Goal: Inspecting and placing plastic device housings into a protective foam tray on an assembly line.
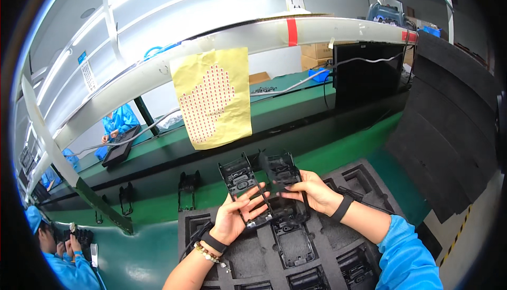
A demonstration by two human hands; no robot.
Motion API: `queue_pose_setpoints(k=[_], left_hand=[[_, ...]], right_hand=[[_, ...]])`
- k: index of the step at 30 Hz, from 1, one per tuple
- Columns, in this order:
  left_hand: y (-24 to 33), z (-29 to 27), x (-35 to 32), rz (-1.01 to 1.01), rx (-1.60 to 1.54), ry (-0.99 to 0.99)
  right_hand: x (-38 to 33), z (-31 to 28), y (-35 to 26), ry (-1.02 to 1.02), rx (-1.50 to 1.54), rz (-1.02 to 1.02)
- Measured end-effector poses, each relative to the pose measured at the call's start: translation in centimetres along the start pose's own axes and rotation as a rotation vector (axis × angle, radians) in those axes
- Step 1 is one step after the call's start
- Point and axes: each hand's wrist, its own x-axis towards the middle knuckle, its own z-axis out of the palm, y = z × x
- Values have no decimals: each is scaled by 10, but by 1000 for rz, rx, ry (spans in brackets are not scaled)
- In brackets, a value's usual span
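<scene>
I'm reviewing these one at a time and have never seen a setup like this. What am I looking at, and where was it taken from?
There is no machine here, just a person's bare hands. The single picture comes from a wide camera worn on the head, looking down, so straight edges bend. The left hand holds one black plastic frame; the right hand holds a similar frame. Below them, on a green table, lies a dark foam tray, with more black parts in its hollows.

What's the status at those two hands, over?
Left hand holding black frame. Right hand holding second frame, partly blurred. Foam tray below; nothing visibly blocking.
</scene>
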Motion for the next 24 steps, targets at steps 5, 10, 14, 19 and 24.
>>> queue_pose_setpoints(k=[5, 10, 14, 19, 24], left_hand=[[-6, -15, 7, -56, -245, -30], [-4, -8, 0, -1, -129, -37], [-2, -4, -1, -12, -100, -93], [-2, 2, 2, -70, -134, -117], [-6, -8, 1, -66, -112, -45]], right_hand=[[-4, 3, 7, -27, 80, 98], [-9, 9, -3, -168, -20, -127], [-17, 25, 5, -167, -13, -71], [-14, 16, 12, -172, 66, 22], [-13, 15, 16, -69, 45, -92]])
